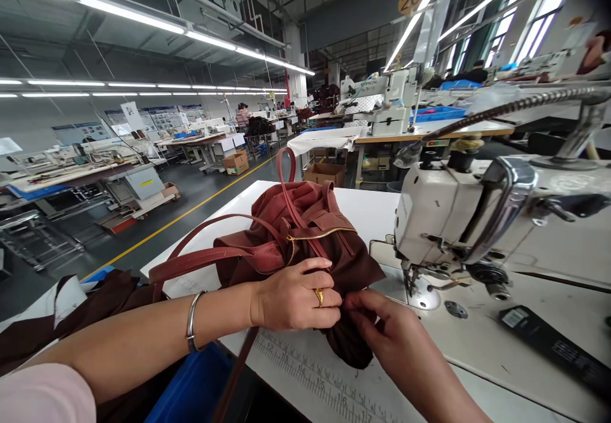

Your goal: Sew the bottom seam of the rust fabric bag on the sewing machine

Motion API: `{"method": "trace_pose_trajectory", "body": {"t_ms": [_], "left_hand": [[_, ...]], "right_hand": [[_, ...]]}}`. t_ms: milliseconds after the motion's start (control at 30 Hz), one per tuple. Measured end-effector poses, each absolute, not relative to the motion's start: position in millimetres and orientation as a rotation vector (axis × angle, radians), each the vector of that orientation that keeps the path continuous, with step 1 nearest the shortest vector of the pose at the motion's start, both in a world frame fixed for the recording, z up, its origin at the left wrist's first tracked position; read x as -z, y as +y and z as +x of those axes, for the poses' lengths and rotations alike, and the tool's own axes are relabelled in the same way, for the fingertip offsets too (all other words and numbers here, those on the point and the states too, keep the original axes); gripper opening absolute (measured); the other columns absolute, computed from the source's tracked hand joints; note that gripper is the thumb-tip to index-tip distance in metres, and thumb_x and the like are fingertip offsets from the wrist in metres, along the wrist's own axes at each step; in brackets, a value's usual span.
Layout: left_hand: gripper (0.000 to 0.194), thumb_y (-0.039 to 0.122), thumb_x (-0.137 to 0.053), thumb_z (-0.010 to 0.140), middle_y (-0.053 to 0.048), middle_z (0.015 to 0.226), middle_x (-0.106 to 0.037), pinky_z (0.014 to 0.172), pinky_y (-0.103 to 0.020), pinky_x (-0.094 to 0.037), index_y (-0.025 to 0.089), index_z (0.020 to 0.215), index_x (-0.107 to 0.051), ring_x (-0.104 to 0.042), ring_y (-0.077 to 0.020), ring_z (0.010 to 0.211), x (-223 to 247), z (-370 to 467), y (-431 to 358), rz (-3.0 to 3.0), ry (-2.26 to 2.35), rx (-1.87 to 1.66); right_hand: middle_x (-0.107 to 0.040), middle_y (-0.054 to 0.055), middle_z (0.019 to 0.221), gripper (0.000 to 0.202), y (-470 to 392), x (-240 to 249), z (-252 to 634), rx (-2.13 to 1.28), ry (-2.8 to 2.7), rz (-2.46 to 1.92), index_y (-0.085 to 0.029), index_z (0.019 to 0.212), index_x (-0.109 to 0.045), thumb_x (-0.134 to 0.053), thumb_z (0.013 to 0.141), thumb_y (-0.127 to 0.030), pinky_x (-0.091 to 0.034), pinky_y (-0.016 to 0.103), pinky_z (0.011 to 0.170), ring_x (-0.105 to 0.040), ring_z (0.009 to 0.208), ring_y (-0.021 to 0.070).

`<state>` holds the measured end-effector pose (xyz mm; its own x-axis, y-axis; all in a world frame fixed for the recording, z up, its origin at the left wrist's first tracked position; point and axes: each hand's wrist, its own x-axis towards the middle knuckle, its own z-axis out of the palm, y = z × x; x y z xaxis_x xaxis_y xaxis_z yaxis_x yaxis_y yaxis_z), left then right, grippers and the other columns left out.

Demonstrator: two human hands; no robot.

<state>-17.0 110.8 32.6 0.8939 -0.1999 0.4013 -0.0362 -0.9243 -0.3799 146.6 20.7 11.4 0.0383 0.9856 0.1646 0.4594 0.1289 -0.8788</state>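
A reddish-brown bag with long straps and a brass zipper lies bunched on the white table, its dark brown lining turned outward. My left hand, with a ring on one finger, is closed on the lining near the front of the bag. Close beside it, my right hand pinches the edge of the same lining between thumb and fingers. The fingertips of both hands almost meet, and the fabric between them is partly hidden. Just right of the bag stands the sewing machine's needle and presser foot.
The sewing machine fills the right side, with a flexible lamp arm above it. A black labelled strip lies on its bed. Ruler markings line the table's front. A blue bin and dark fabric are at the left.
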Motion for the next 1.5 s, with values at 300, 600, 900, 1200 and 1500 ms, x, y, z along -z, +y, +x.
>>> {"method": "trace_pose_trajectory", "body": {"t_ms": [300,600,900,1200,1500], "left_hand": [[0.012,0.014,-0.044,0.081,0.005,0.085,-0.062,0.100,-0.031,-0.031,0.017,0.079,-0.056,-0.046,-0.0096,0.079,-27,-19,105,-2.688,0.176,0.738],[0.022,0.009,-0.040,0.071,-0.001,0.094,-0.060,0.102,-0.040,-0.022,0.015,0.088,-0.053,-0.045,-0.0154,0.093,-41,-42,93,-2.903,-0.167,0.707],[0.040,0.024,-0.058,0.057,-0.007,0.093,-0.056,0.097,-0.043,-0.027,0.014,0.095,-0.049,-0.044,-0.0238,0.100,-58,-55,38,-3.014,-0.678,0.886],[0.021,0.003,-0.051,0.060,-0.006,0.084,-0.048,0.077,-0.036,-0.038,0.015,0.077,-0.052,-0.041,-0.0196,0.086,-15,-75,18,-2.380,-1.257,1.318],[0.017,0.010,-0.056,0.065,-0.006,0.087,-0.049,0.075,-0.034,-0.038,0.016,0.081,-0.057,-0.042,-0.0179,0.084,-22,-80,22,-2.374,-1.398,1.258]], "right_hand": [[-0.044,-0.002,0.051,0.007,23,-2,149,-1.068,-1.367,-1.476,-0.019,0.055,-0.047,-0.049,0.054,-0.026,-0.030,0.025,0.047,-0.037,0.051,0.0125],[-0.037,-0.006,0.056,0.026,25,-26,134,-1.482,-1.036,-1.153,-0.018,0.065,-0.046,-0.064,0.058,-0.036,-0.030,0.019,0.042,-0.031,0.048,0.0069],[-0.039,-0.007,0.054,0.030,27,-27,108,-1.559,-0.978,-1.074,-0.018,0.064,-0.047,-0.067,0.055,-0.039,-0.028,0.019,0.037,-0.029,0.041,0.0043],[-0.055,-0.001,0.056,0.032,41,-16,81,-1.263,-1.277,-1.277,-0.018,0.076,-0.053,-0.051,0.055,-0.042,-0.037,0.025,0.044,-0.048,0.048,0.0139],[-0.060,0.001,0.067,0.033,52,-10,66,-1.009,-1.452,-1.241,-0.020,0.080,-0.059,-0.044,0.061,-0.042,-0.042,0.028,0.061,-0.053,0.058,0.0164]]}}
